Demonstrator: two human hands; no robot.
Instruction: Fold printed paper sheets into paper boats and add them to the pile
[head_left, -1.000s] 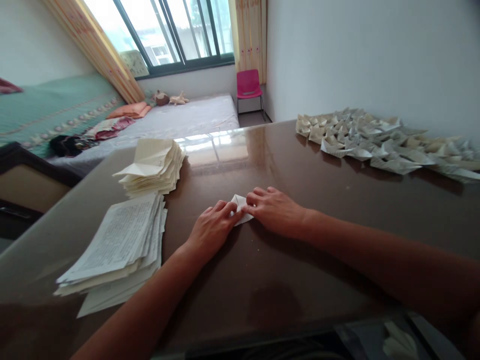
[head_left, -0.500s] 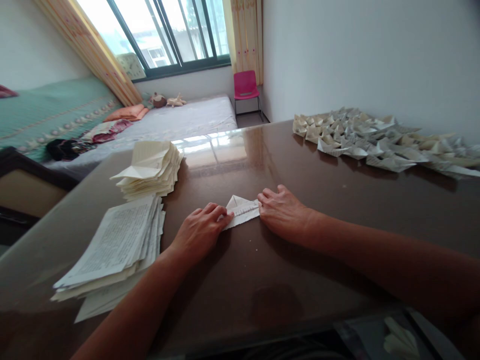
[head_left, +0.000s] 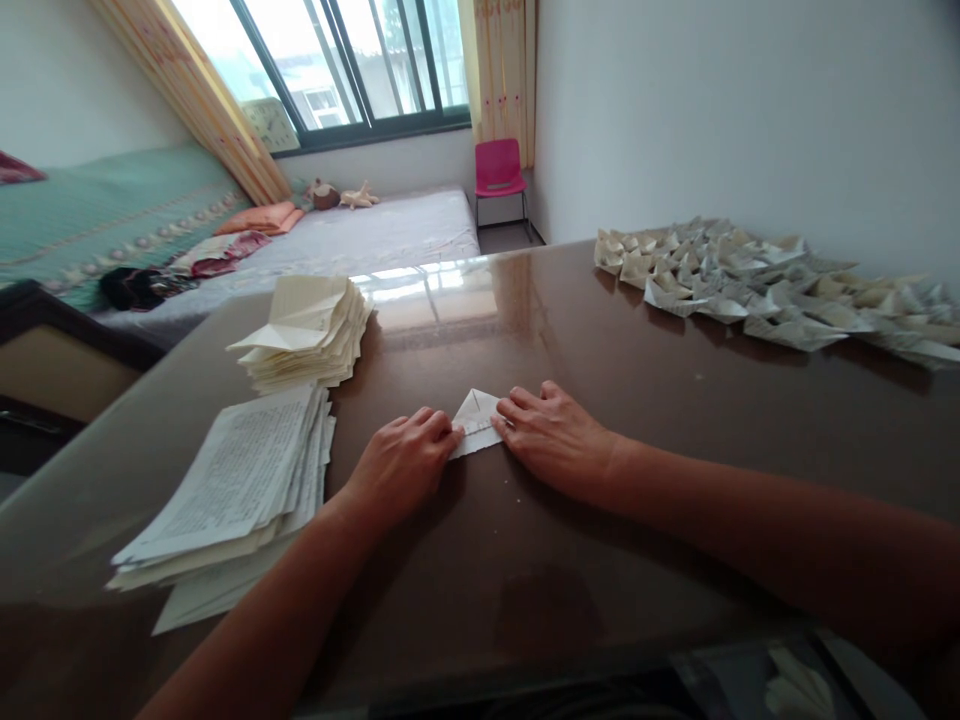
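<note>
Head view: on the brown table (head_left: 450, 580), left hand (head_left: 401, 455) and right hand (head_left: 559, 437), fingers drawn in narrow, each pinching one end of a folded paper (head_left: 476, 410), peak pointing away; step in hand, I judge, creasing its lower strip, the next move calling for both ends held level. Leftward, one stack of printed sheets (head_left: 240, 470), its edge crossed in my sight by the left forearm (head_left: 289, 600), the sole obstruction I note; behind it, one stack of creased cream sheets (head_left: 304, 325); rightward, a spread of folded pieces (head_left: 731, 270) by the wall (head_left: 690, 120); farthest, one bed (head_left: 405, 225), one pink chair (head_left: 499, 165).
</note>
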